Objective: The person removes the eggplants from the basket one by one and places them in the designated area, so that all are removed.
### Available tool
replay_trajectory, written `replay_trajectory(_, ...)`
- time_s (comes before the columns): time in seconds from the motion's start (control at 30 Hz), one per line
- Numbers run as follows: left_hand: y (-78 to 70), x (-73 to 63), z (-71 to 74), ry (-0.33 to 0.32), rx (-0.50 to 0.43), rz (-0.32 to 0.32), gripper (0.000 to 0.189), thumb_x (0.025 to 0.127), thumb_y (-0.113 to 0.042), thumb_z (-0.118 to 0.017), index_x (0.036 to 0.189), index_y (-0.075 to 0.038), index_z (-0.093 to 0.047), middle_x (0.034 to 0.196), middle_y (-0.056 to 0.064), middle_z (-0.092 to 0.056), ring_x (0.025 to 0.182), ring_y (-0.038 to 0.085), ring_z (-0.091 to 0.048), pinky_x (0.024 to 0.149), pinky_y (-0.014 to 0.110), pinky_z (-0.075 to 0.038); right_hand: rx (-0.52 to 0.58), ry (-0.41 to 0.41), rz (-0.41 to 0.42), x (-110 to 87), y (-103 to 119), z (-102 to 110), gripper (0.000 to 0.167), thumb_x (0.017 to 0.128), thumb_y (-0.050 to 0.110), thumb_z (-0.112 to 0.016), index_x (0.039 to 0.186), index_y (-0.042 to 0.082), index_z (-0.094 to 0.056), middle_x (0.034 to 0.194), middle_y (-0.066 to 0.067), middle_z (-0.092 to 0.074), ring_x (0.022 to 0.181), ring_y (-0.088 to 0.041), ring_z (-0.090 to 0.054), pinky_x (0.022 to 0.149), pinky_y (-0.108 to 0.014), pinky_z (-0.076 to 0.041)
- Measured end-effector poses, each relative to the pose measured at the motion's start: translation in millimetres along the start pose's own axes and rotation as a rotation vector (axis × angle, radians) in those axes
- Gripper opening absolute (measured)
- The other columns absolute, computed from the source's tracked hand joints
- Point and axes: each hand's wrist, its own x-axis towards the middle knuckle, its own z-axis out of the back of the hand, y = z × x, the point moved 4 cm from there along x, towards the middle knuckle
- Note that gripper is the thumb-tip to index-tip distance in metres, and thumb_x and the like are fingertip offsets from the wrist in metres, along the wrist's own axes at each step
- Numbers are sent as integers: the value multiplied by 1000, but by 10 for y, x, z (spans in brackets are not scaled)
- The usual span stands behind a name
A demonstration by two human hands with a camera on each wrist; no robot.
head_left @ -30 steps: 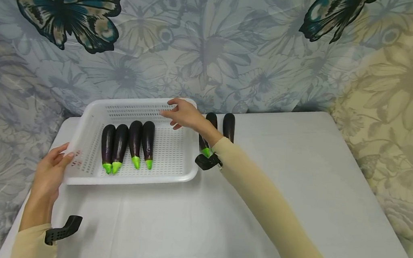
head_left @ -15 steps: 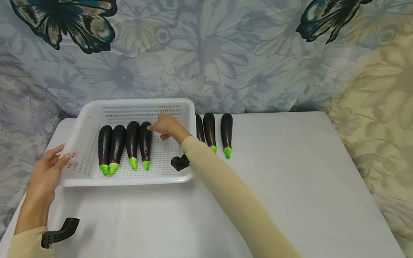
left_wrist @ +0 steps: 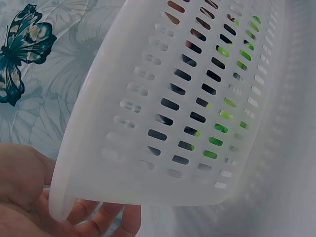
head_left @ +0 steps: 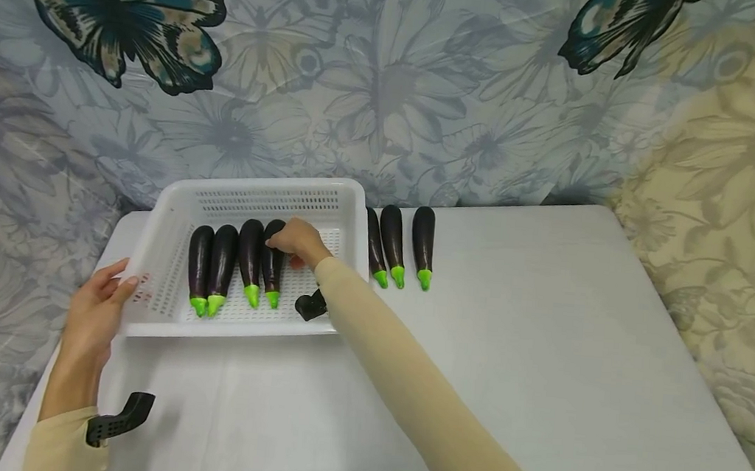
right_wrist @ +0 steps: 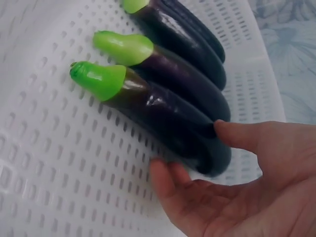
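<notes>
A white perforated basket [head_left: 230,332] holds a row of several dark purple eggplants with bright green stem ends. My left hand [head_left: 97,309] grips its left end; in the left wrist view the fingertips [left_wrist: 129,219] show beneath the rim of the basket [left_wrist: 123,190]. Inside the basket, my right hand [head_left: 299,240] holds the rightmost eggplant [head_left: 273,270] near its rounded dark end. The right wrist view has the thumb [right_wrist: 234,133] on one side of that eggplant [right_wrist: 170,118] and the fingers [right_wrist: 165,177] on the other side, partly under it.
Just right of the basket lie three more eggplants: one by its wall [head_left: 376,246], a second [head_left: 391,244] close beside it and a third [head_left: 422,246] slightly apart. They rest on a white-covered table [head_left: 541,352]. A patterned cloth [head_left: 388,103] with butterflies hangs behind.
My right hand has moved from above the basket's right side down and left to the rightmost eggplant and now holds it. The left hand stays on the basket's end.
</notes>
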Motion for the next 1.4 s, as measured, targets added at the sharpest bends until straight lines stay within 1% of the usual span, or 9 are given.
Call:
replay_trajectory(0.13,-1,-16,-15,-26,-7,4,54,97,-39,-59,147,-23,-46,105,-12,-59,82,-1,-59,59,21,-51,79,11,-6,8,-19,-18,27,92,29,-69,92,2,-63,70,-2,-47,83,-29,-72,70,-34,-58)
replay_trajectory(0.43,-397,-263,-87,3,49,37,54,103,-28,-51,152,-12,-36,107,-8,-55,83,-3,-55,62,17,-49,92,-32,13,-6,-24,-42,35,93,29,-67,114,0,-67,100,-10,-68,80,-28,-72,71,-34,-58)
replay_trajectory(0.53,-312,-208,-86,4,78,40,54,103,-32,-50,152,-17,-37,117,-2,-57,89,1,-57,64,19,-50,120,-33,9,-17,-25,-35,37,93,30,-67,116,0,-67,94,-7,-64,80,-27,-71,70,-34,-58)
replay_trajectory(0.63,68,55,-26,-3,64,-2,56,98,-43,-53,150,-26,-40,120,-2,-58,92,3,-59,63,21,-51,166,-9,5,-26,-22,-22,37,93,29,-68,114,-1,-66,81,-6,-56,80,-28,-71,69,-36,-58)
replay_trajectory(0.77,109,84,-12,-5,48,-11,57,97,-44,-55,150,-26,-41,115,-7,-58,87,-1,-59,62,20,-51,184,21,8,-87,-5,12,37,92,28,-69,114,-3,-65,83,-8,-56,79,-31,-71,70,-38,-58)
replay_trajectory(0.87,-132,-91,-46,3,34,23,55,100,-38,-54,151,-22,-39,114,-6,-58,85,-2,-57,62,19,-50,175,44,19,-128,-3,35,43,92,28,-69,122,-3,-61,106,-12,-62,79,-31,-71,71,-38,-58)
replay_trajectory(1.0,43,21,-23,3,-38,-1,56,97,-40,-59,149,-25,-44,110,-10,-59,83,-2,-60,61,19,-51,174,50,18,-121,-42,61,48,93,26,-68,128,-4,-56,121,-15,-62,78,-32,-71,72,-37,-58)
replay_trajectory(1.23,397,264,45,2,-80,-36,55,94,-38,-63,146,-29,-47,107,-11,-61,83,2,-61,58,22,-50,195,45,66,-138,-46,122,38,93,20,-68,118,-5,-57,96,-15,-62,72,-31,-69,67,-40,-58)
replay_trajectory(1.4,435,300,50,-6,-82,-56,54,94,-38,-64,145,-29,-49,105,-12,-62,82,1,-62,57,21,-50,165,35,160,-246,29,205,56,95,21,-65,142,2,-44,110,-18,-63,69,-27,-66,66,-41,-58)
